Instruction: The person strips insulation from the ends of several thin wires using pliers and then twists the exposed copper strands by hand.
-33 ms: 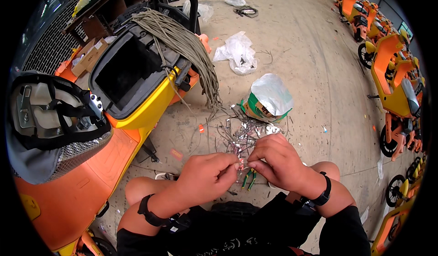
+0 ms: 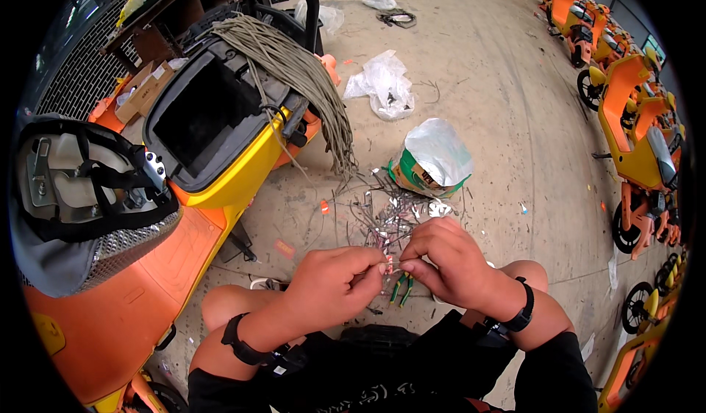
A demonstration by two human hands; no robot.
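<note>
l hand (image 2: 331, 280) fingers pinching tiny red-white pc (image 2: 389, 263), ctr frame; r hand (image 2: 450, 260) pinched shut, grip unclear; pliers (image 2: 401, 289) below, prob for quick reach.

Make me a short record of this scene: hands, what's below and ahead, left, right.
Left hand: pinched; any held item too small to tell
Right hand: pinched likewise, close to the left
Below hands: green-handled pliers
Ahead: wire-like scraps, open green bag, translucent plastic bag
Left: orange-and-yellow vehicle, rope draped over it
Right: row of orange-and-yellow vehicles
</note>
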